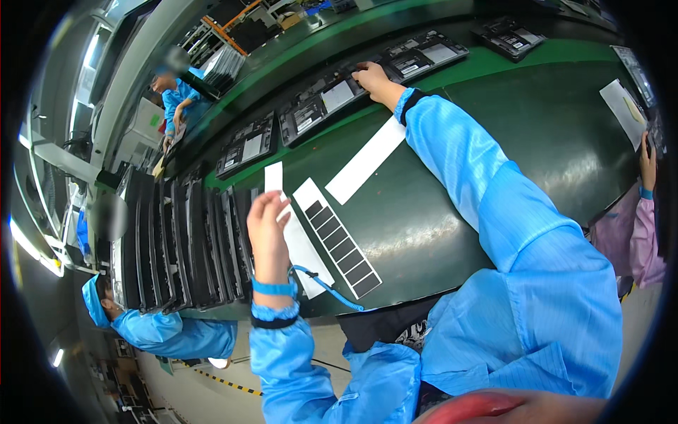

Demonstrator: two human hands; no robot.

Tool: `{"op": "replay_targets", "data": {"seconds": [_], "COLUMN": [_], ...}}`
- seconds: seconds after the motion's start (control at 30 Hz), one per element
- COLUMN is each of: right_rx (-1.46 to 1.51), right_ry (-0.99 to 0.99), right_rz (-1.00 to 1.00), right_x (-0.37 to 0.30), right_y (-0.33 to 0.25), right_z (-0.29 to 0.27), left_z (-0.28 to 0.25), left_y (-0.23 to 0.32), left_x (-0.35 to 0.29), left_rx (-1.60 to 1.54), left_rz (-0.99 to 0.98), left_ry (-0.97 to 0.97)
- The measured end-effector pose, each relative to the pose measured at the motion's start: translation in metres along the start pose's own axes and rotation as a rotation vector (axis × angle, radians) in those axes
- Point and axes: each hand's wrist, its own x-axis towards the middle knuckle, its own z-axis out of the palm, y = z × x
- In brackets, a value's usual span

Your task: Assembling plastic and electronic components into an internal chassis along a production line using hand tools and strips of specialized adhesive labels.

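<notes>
My left hand (268, 226) is raised over the near left part of the bench, its fingers pinched at the lower end of a small white strip (274, 175). Below and beside that hand lies a longer white strip (305, 258), partly covered by it. Just to its right is a white backing sheet (342, 244) carrying a row of black rectangular stickers. My right hand (374, 79) reaches far forward, fingers curled down at the edge of an opened laptop base (321, 106) with exposed inner parts. Whatever its fingertips hold is hidden.
Several dark laptop parts (191, 240) stand upright at left. More opened laptop bases (247, 145) (424, 55) (510, 37) line the green strip. A blank white strip (364, 161) lies mid-bench. Co-workers are at left (176, 328), far left (180, 99) and right (644, 226). A blue coiled cord (328, 288) trails from my left wrist.
</notes>
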Motion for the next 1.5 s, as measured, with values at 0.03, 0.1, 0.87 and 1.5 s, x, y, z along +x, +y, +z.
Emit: {"op": "replay_targets", "data": {"seconds": [0.03, 0.1, 0.87, 1.5], "right_rx": [-0.073, -0.119, -0.829, 0.410], "right_ry": [0.029, 0.038, -0.011, -0.201], "right_rz": [-0.039, -0.077, -0.299, -0.074], "right_x": [0.003, 0.008, -0.006, -0.191], "right_y": [0.001, 0.002, 0.012, -0.146], "right_z": [-0.005, -0.011, -0.025, 0.014], "left_z": [0.004, 0.011, -0.022, 0.136], "left_y": [0.000, -0.005, -0.080, 0.049], "left_x": [0.019, 0.060, 0.319, -0.009], "left_rx": [-0.030, -0.074, -0.128, -0.495], "left_rz": [-0.018, -0.056, -0.566, 0.102], "left_ry": [0.006, 0.052, 0.623, 0.041]}}
